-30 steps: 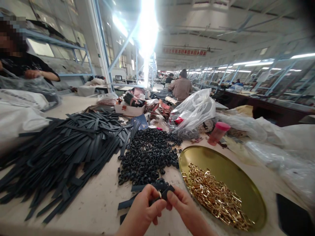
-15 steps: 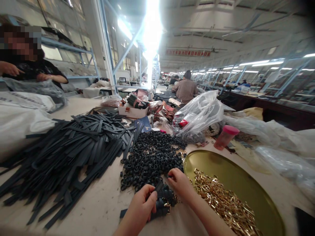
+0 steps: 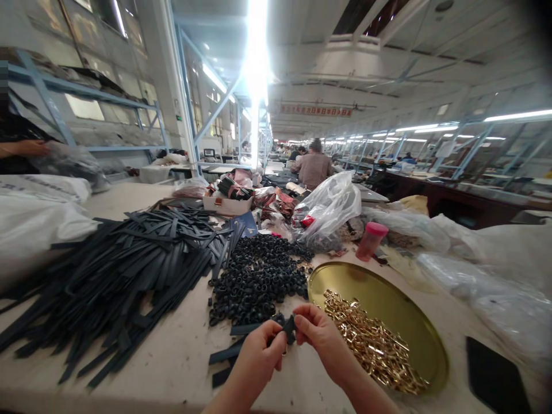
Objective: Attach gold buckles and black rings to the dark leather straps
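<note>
Strap (image 3: 288, 328), pinched
Left grip (image 3: 262, 349) and right grip (image 3: 315, 329) grasp it at five o'clock from the rings (image 3: 257, 282). Probably light, pliable and robust; take hold by the flat faces near its ends.

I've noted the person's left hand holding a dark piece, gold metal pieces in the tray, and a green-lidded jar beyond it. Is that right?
Not quite: in the head view, the lid of the jar is pink, not green. The rest stands: left hand holding a dark piece, gold metal pieces in the tray, jar beyond it.
</note>
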A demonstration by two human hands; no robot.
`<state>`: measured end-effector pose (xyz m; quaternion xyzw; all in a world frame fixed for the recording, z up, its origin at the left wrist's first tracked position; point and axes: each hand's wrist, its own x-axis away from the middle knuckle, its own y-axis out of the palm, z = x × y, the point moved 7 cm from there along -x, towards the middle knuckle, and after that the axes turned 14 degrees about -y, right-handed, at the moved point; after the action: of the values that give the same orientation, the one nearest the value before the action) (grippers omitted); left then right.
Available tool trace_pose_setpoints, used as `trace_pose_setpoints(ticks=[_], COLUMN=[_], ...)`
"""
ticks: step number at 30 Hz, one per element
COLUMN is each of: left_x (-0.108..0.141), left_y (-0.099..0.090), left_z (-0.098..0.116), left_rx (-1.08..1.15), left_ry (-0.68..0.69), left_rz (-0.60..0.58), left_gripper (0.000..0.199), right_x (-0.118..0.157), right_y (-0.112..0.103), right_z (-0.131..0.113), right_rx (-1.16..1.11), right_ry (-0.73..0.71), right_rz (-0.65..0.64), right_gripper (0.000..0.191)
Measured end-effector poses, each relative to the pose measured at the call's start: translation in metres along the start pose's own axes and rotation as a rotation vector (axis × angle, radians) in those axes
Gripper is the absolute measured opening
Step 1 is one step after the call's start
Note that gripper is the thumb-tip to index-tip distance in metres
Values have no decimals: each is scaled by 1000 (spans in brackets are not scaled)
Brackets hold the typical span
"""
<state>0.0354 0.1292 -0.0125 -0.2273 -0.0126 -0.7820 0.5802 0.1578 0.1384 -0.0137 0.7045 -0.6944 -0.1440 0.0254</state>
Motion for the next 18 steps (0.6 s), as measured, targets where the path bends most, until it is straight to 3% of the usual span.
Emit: trace_pose_setpoints(ticks=[6, 9, 11, 18], left_x=[15, 23, 27, 26], left_y=[1, 1, 1, -2], left_z=[-8, -2, 1, 1], left_rx=[-109, -40, 21, 96], left_ry=[-26, 38, 64, 23], left_rz=[-72, -79, -95, -71], left_gripper=[21, 16, 25, 20], right_x=[18, 23, 27, 36], right_y=[16, 18, 20, 28], right_z=[-5, -9, -8, -1], right_rx=[38, 17, -6, -265], right_ry=[75, 52, 46, 140], right_rz=[-120, -81, -60, -2], right_gripper=[24, 25, 28, 44])
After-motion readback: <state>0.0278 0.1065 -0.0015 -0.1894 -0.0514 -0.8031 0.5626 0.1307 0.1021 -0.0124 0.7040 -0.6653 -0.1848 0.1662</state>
